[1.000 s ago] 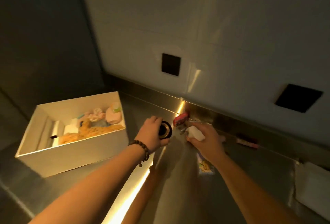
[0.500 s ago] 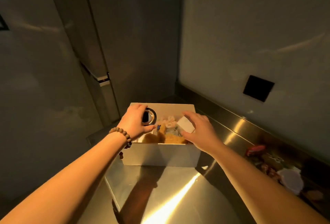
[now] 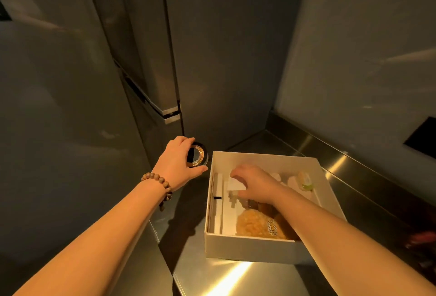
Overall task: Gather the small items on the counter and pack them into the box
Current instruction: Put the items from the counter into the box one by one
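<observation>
A white open box (image 3: 250,247) stands on the steel counter near its left end. My right hand (image 3: 253,183) is down inside it, fingers on a small white packet (image 3: 234,183) lying at the box's back left. A furry orange item (image 3: 256,225) fills the near part, and a pale item with a green tip (image 3: 305,181) lies at the back right. My left hand (image 3: 175,163), with a bead bracelet on the wrist, hovers just outside the box's back left corner, gripping a small black jar with a gold rim (image 3: 197,155).
The steel counter (image 3: 238,277) ends just left of the box, beside a tall grey fridge (image 3: 141,71). A wall with a dark square outlet (image 3: 422,139) runs along the right. Small reddish items (image 3: 422,239) lie at the far right edge.
The view has swung left and down onto the box. My right hand has dropped into the box with the white packet. My left hand with the jar has moved to just outside the back left corner.
</observation>
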Demonstrator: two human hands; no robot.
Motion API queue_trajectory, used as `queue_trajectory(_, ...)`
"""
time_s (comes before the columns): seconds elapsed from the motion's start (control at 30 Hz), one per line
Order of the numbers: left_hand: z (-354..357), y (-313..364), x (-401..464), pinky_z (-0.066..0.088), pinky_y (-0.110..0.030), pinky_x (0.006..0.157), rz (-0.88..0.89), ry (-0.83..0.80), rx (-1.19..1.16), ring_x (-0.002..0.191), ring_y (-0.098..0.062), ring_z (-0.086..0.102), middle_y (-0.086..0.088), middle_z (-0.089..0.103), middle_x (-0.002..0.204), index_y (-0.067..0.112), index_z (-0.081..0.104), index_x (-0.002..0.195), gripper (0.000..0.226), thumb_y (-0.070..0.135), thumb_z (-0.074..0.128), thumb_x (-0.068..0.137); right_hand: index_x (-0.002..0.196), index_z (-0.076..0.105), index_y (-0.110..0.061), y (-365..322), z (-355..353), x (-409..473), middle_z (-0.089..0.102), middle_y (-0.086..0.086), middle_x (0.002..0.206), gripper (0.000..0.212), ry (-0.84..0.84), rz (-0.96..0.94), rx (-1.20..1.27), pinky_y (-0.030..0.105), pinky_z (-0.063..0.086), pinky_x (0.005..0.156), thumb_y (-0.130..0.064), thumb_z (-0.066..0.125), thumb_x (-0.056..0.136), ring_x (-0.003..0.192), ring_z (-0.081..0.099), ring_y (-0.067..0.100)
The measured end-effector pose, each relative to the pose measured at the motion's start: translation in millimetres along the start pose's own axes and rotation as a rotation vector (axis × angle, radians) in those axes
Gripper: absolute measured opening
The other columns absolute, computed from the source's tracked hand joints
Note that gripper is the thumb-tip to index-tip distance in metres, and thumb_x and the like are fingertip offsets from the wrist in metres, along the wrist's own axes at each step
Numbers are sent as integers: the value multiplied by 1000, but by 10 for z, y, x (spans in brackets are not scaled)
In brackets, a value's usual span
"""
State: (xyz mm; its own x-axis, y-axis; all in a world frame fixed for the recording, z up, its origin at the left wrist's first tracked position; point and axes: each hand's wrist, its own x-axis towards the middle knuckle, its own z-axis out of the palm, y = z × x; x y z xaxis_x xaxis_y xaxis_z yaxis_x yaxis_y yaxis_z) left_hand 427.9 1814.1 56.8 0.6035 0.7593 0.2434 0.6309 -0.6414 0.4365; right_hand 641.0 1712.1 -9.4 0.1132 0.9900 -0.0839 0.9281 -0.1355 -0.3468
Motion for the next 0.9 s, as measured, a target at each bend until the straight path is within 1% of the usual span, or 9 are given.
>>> queue_trajectory(0.1,26,-152,123,36,-26,98,-6,-17,-7,123,-17,38,-3,41,136,15,36,139,79,45,72,75,114,60,-32,9,169,156,44,-14,110,43,-87,-18,-99,16,48,73,-26,75,74,89,48,8)
queue_trajectory(0.17,45,-214,192,37,-27,99,-13,-29,-16,124,-18,38,-4,41,137,15,36,139,79,44,73,75,117,61,-28,3,258,230,40,-15,106,40,-101,-33,-101,15,45,72,-24,72,79,86,48,9)
queue_trajectory(0.27,75,-254,271,38,-29,100,-9,-45,-27,125,-18,38,-4,41,137,15,36,139,80,43,73,75,122,60,-24,-16,316,315,44,-13,113,41,-95,-52,-85,16,46,76,-21,71,82,87,49,7)
queue_trajectory(0.37,105,-235,312,38,-29,101,14,-66,-35,126,-18,37,-4,40,138,15,35,140,80,43,73,75,121,59,-25,-25,312,322,46,-13,115,41,-86,-55,-78,18,49,80,-24,71,82,88,50,7)
queue_trajectory(0.5,143,-147,326,39,-28,100,43,-84,-47,125,-17,38,-3,41,137,16,35,140,79,43,73,76,109,60,-25,-20,297,253,45,-11,110,32,-27,-77,-115,19,49,77,-28,73,80,87,51,9)
queue_trajectory(0.6,166,-95,302,38,-27,99,57,-80,-59,124,-17,38,-2,42,136,17,35,140,78,41,73,76,105,56,-27,-5,269,207,44,-9,113,32,18,-44,-162,22,48,78,-33,73,79,90,49,11)
queue_trajectory(0.7,177,-69,246,36,-24,99,78,-86,-53,123,-15,38,-2,42,135,17,35,140,78,41,72,76,111,55,-27,-16,220,174,48,-8,110,35,-16,12,-107,22,49,77,-30,72,80,88,51,12)
queue_trajectory(0.83,167,-72,187,34,-20,96,90,-86,-47,122,-14,38,-1,42,135,17,35,140,78,42,72,76,106,58,-23,-128,186,207,54,-5,107,27,-6,10,-4,26,51,78,-25,71,82,87,53,12)
queue_trajectory(0.9,163,-77,166,34,-21,97,90,-88,-47,122,-14,38,0,42,135,18,35,140,77,43,72,76,110,60,-20,-165,174,213,55,-3,109,29,-8,30,4,26,50,80,-24,70,83,90,54,13)
